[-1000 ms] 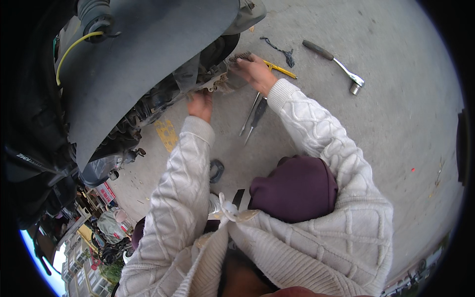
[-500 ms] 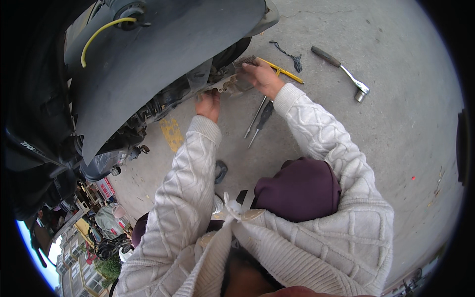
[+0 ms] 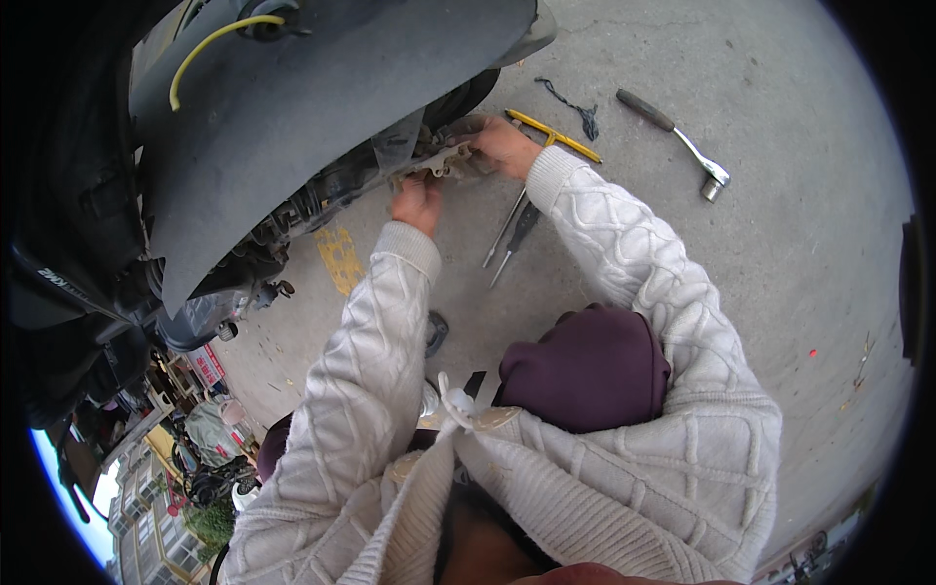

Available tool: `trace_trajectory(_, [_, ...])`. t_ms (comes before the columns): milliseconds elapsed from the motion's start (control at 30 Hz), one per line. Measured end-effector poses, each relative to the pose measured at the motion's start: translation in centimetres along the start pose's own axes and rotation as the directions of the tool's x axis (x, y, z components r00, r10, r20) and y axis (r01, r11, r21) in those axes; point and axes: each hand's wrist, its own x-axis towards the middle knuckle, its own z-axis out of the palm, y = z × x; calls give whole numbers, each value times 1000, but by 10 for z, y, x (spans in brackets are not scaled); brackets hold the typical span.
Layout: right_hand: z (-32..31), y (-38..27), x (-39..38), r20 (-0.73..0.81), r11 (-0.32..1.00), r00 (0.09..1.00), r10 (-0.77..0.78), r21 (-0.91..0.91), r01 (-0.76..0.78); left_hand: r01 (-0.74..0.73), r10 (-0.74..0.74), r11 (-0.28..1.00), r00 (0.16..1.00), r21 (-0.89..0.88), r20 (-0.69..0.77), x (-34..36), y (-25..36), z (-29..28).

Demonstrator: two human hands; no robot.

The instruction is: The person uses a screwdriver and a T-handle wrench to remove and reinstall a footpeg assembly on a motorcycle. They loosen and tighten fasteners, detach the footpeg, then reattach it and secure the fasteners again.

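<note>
We judge work unfinished: machinery (image 3: pixel 312 200) exposed, left hand (image 3: pixel 416 205) and right hand (image 3: pixel 507 148) at bracket (image 3: pixel 450 162), grips undeterminable; ratchet (image 3: pixel 678 134) idle.

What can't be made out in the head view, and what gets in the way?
In the head view:
Left hand: fingertips hidden behind the vehicle's exposed parts.
Right hand: fingertips blurred; its grip can't be told.
Yellow tool handle: right hand and cuff hide whether it joins the thin metal rod.
Dark panel: cut off by the top edge.
Background clutter, lower left: too small.
</note>
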Motion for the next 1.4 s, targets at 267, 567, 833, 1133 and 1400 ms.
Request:
trace_trajectory(267, [-10,2,-5,-59,931,974,-217,-312,189,-210,207,976,977,56,55,-13,9,-4])
trace_trajectory(567, [-1,11,1,-72,901,975,-213,-401,167,145,-146,989,987,17,72,0,-3,15])
trace_trajectory(833, [-44,-41,-40,17,700,885,-465,-605,379,197,-159,951,973,239,-169,10,0,16])
trace_trajectory(1133, [-104,9,-140,-208,381,871,-444,-924,-26,-610,385,-224,662,761,643,22,-23,-17])
trace_trajectory(1400, [-81,48,-104,64,-139,797,-600,-990,-25,-564,429,-442,550,698,716,10,-16,-3])
